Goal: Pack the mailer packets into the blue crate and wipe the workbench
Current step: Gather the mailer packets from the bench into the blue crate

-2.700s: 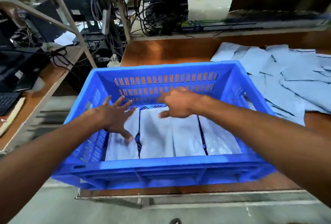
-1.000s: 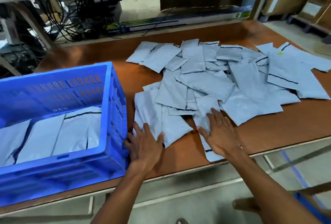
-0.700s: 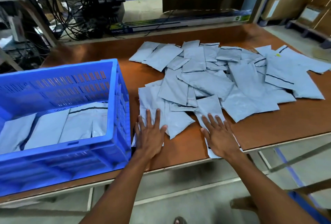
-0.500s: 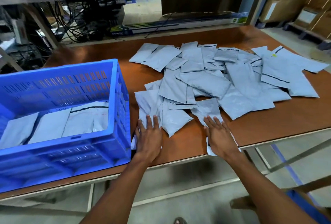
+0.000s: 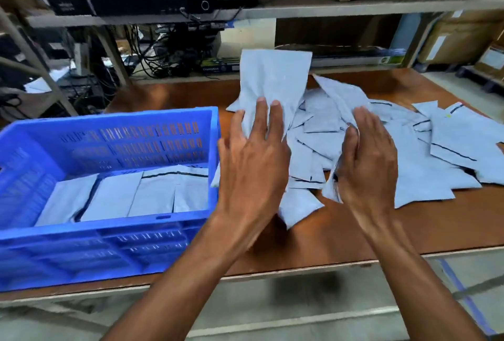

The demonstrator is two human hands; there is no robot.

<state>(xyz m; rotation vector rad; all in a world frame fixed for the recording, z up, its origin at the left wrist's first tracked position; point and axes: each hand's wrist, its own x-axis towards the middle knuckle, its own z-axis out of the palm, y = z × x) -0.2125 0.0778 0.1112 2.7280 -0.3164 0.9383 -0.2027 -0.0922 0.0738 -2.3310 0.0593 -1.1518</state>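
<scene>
My left hand (image 5: 253, 158) holds a grey mailer packet (image 5: 275, 81) upright above the workbench, just right of the blue crate (image 5: 109, 234). My right hand (image 5: 368, 160) grips a second packet (image 5: 338, 100) that stands on edge in front of it. Several packets lie flat in a row inside the crate (image 5: 131, 196). A loose heap of grey mailer packets (image 5: 425, 149) covers the right half of the brown workbench (image 5: 341, 234).
A metal shelf (image 5: 300, 5) with black devices and tangled cables (image 5: 169, 51) runs behind the bench. Cardboard boxes (image 5: 458, 38) stand at the far right. The bench's front edge (image 5: 300, 272) lies below my forearms.
Both hands were pressing flat on packets at the heap's front edge. Each has since lifted a packet off the bench, and the view has moved closer.
</scene>
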